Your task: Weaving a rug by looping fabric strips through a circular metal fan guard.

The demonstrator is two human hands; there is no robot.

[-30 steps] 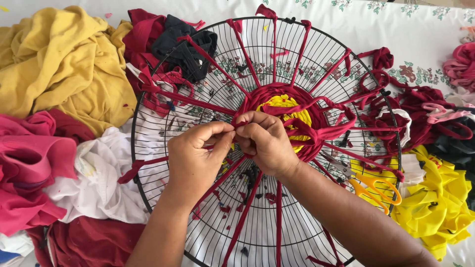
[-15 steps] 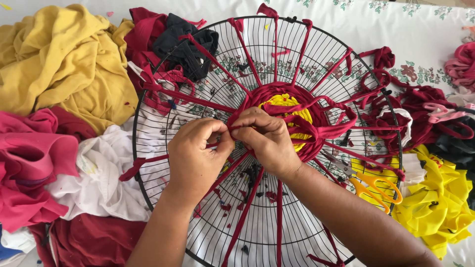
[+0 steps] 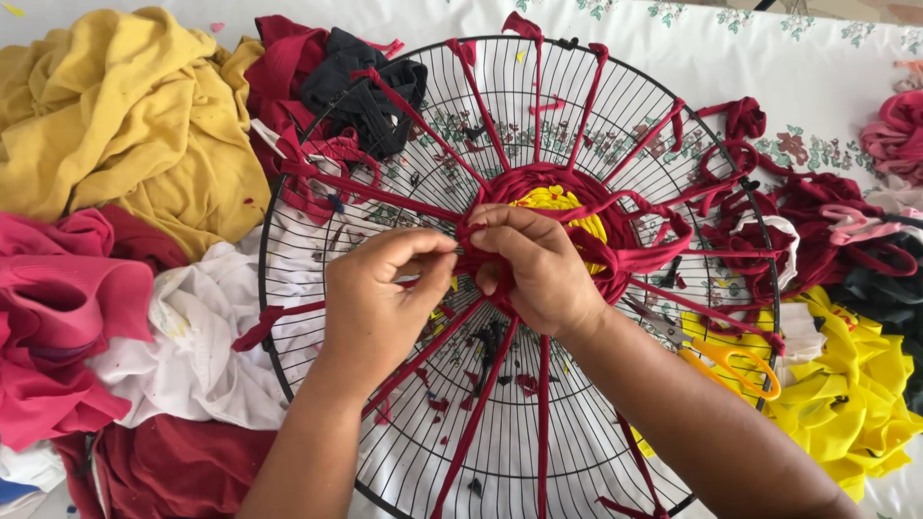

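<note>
A round black wire fan guard [image 3: 288,202] lies flat on the table, with dark red fabric strips [image 3: 404,197] stretched from rim to middle like spokes. At its middle sits a woven disc, yellow [image 3: 562,202] inside and dark red around. My left hand [image 3: 380,293] pinches a red strip just left of the disc. My right hand [image 3: 534,264] rests on the disc's near edge, its fingers closed on the same red strip next to my left fingertips.
Piles of cloth ring the guard: yellow [image 3: 115,135] and pink [image 3: 58,317] at left, white [image 3: 192,356] below, dark red and black [image 3: 370,91] at the top, red and yellow [image 3: 856,384] at right. Orange-handled scissors [image 3: 721,356] lie by my right forearm. A floral tablecloth [image 3: 827,58] covers the table.
Both hands have shifted slightly left and down at the disc's edge, still working the red strip between the fingertips. The guard and the cloth piles have not moved.
</note>
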